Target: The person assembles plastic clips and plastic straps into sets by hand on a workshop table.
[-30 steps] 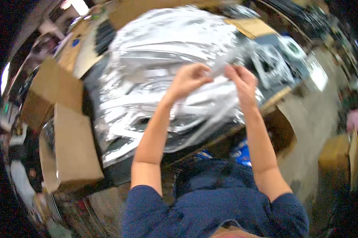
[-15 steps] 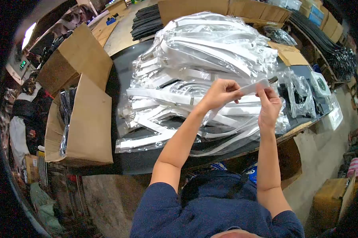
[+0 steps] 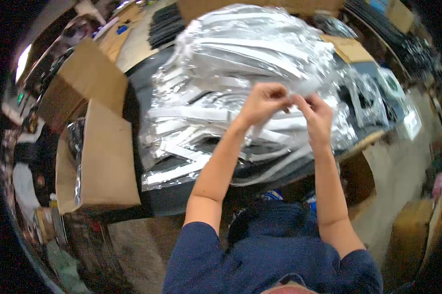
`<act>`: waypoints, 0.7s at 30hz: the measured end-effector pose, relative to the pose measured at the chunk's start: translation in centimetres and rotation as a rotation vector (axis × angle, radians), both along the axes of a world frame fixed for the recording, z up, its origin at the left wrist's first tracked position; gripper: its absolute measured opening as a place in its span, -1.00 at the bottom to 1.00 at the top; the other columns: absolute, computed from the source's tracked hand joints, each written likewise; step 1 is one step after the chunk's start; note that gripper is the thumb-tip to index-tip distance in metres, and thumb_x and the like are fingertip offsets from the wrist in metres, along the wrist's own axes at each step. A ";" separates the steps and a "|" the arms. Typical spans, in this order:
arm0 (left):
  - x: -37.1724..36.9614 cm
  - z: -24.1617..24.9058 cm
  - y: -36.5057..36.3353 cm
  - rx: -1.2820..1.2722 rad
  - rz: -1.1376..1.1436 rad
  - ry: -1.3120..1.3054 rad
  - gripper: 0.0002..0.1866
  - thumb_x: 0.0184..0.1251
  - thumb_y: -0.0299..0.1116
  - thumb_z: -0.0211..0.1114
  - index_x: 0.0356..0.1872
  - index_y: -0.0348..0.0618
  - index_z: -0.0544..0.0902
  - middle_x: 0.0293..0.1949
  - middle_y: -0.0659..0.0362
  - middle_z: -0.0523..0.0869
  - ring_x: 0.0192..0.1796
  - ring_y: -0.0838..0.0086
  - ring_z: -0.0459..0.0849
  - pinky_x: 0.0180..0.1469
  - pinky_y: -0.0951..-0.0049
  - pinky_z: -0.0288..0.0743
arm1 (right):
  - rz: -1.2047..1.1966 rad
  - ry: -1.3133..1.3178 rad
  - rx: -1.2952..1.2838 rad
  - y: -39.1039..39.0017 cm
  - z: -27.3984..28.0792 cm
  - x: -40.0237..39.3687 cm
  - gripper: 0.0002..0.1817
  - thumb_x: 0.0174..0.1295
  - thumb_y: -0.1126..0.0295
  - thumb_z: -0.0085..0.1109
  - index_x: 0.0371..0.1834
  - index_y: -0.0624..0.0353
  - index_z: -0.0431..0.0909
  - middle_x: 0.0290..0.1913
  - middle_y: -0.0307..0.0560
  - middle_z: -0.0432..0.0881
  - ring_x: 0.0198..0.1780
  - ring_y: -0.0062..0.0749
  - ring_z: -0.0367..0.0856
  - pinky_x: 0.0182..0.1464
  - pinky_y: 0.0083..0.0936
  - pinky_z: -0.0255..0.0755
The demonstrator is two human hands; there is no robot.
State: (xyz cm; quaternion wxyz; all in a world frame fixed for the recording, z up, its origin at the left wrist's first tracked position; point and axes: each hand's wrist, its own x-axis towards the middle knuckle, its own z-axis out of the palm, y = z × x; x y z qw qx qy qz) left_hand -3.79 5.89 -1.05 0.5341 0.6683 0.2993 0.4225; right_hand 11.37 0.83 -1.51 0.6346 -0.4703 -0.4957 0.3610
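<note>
Over the near part of a large pile of white straps in clear plastic bags (image 3: 250, 54), my two hands meet with their fingertips almost touching. My left hand (image 3: 266, 104) is pinched closed on the end of a white strap in clear plastic. My right hand (image 3: 316, 117) pinches the same piece from the other side, thumb against fingers. Motion blur hides the exact edge of the strap between them. The bagged straps lie in loose layers on a black table (image 3: 167, 198).
An open cardboard box (image 3: 108, 157) with dark bagged items stands at the left. At the right lie clear bags with black items (image 3: 365, 98) and a white round-dialled device (image 3: 390, 84). Black strips (image 3: 166, 24) are stacked behind. A cardboard box (image 3: 409, 240) sits lower right.
Both hands have moved left and closer together, and the right fingers now pinch near the left ones. The whole view has shifted slightly and is more blurred.
</note>
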 end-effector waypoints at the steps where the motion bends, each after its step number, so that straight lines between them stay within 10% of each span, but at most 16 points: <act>1: -0.1 -0.3 0.3 0.044 -0.015 -0.011 -0.82 0.20 -0.41 0.35 -0.37 -0.37 0.63 -0.49 0.16 0.68 -0.40 0.56 0.66 -0.34 0.57 0.55 | 0.037 0.013 -0.010 0.2 -0.3 0.4 -0.80 0.12 0.33 0.34 -0.45 0.26 0.66 -0.51 -0.29 0.60 -0.46 -0.74 0.40 -0.40 -0.72 0.24; 4: 0.0 1.1 -0.7 -0.001 -0.031 -0.079 -0.36 0.13 -0.52 0.38 0.24 -0.30 0.30 -0.48 0.12 0.64 -0.40 0.50 0.66 -0.32 0.52 0.58 | 0.028 0.038 -0.011 1.0 -1.6 1.1 -0.75 0.10 0.28 0.36 -0.51 0.26 0.65 -0.57 -0.33 0.51 -0.49 -0.75 0.32 -0.47 -0.70 0.17; 14: 0.1 0.2 0.0 -0.123 -0.055 -0.091 -0.77 0.29 -0.35 0.29 -0.13 -0.27 0.59 -0.40 0.21 0.66 -0.43 0.58 0.61 -0.37 0.53 0.55 | 0.062 -0.111 0.177 0.0 -0.5 1.1 -0.85 0.09 0.43 0.33 -0.42 0.33 0.67 -0.45 -0.23 0.61 -0.40 -0.65 0.47 -0.38 -0.69 0.28; 21: -0.2 0.6 -0.3 -0.106 -0.075 -0.121 -0.84 0.26 -0.39 0.31 -0.23 -0.27 0.61 -0.40 0.19 0.68 -0.42 0.58 0.63 -0.36 0.52 0.58 | 0.114 0.471 0.002 0.6 0.6 1.9 -0.75 0.13 0.25 0.36 -0.45 0.24 0.66 -0.52 -0.26 0.60 -0.49 -0.68 0.48 -0.37 -0.73 0.32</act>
